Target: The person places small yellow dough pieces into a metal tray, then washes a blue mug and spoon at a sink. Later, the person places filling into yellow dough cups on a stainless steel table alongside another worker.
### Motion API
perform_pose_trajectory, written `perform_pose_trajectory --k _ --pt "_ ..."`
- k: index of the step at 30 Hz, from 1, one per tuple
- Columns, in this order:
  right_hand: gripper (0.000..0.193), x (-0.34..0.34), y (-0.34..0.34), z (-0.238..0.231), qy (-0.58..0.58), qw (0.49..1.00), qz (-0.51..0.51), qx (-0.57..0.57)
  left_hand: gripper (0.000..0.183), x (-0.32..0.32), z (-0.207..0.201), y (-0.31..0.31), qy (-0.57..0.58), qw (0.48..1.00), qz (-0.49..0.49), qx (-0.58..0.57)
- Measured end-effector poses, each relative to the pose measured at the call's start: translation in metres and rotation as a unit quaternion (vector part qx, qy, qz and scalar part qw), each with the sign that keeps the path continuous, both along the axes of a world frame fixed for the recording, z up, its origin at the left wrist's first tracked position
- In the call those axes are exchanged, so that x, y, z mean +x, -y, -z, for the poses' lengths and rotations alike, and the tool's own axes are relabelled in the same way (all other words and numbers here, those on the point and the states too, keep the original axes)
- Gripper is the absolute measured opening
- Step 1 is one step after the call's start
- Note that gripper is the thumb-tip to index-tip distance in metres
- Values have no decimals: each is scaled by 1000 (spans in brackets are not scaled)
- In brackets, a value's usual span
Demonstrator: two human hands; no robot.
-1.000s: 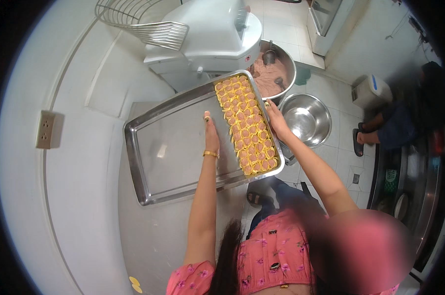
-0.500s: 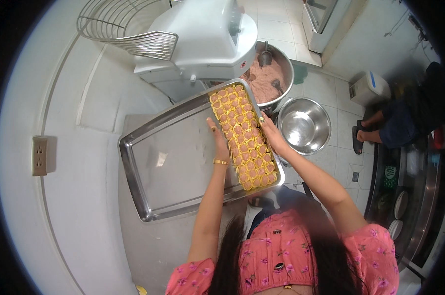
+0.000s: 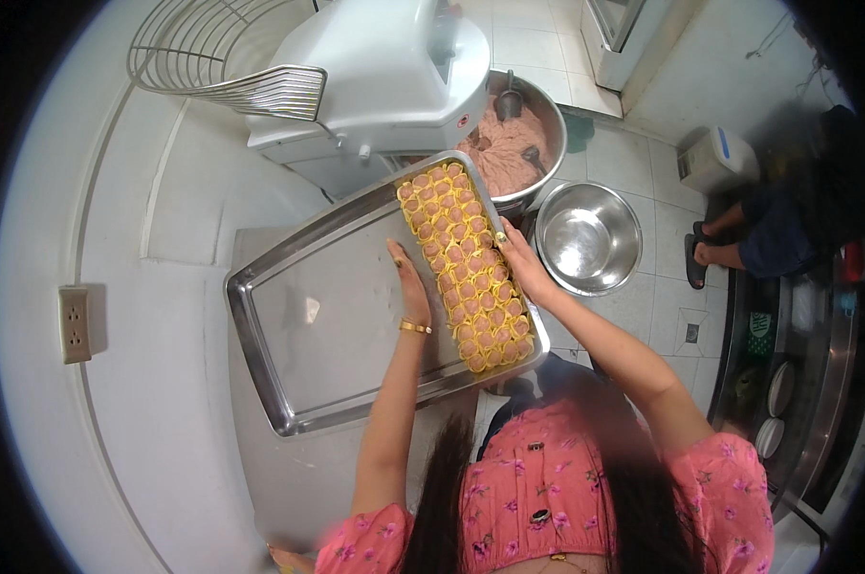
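Observation:
A large metal tray (image 3: 260,373) rests on the table in front of me. Rows of siomai-like dumplings (image 3: 470,273), yellow wrappers round pinkish filling, stand packed together along its right side. My left hand (image 3: 410,285) is inside the tray, fingers straight and together, a small gap to the left of the dumplings. It holds nothing. My right hand (image 3: 525,263) lies along the tray's right rim, fingers stretched out and touching the edge beside the dumplings; part of it is hidden.
Beyond the tray stands a white mixer (image 3: 375,77) with a raised wire guard (image 3: 270,91). Its bowl (image 3: 555,120) holds pink ground meat (image 3: 509,148) and a scoop (image 3: 509,103). A steel basin (image 3: 590,239) sits at right. Another person's legs (image 3: 729,253) show farther right.
My left hand has shifted left, away from the dumplings, widening the gap. My right hand stays by the right rim. A blurred skin-coloured shape now shows at the lower left edge.

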State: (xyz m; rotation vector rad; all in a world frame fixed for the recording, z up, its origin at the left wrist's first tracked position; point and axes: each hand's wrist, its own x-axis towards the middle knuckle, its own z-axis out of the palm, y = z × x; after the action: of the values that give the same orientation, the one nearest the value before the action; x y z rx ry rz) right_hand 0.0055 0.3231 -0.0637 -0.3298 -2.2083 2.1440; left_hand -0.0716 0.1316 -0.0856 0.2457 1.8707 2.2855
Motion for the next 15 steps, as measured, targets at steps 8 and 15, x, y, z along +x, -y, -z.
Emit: perform_pose_trajectory --k 8,15 --pt "56 -2 3 2 -13 1000 22 8 72 -49 -19 -29 31 996 69 45" --pt "51 0 2 10 9 998 30 -55 75 -34 -47 -18 95 986 96 99"
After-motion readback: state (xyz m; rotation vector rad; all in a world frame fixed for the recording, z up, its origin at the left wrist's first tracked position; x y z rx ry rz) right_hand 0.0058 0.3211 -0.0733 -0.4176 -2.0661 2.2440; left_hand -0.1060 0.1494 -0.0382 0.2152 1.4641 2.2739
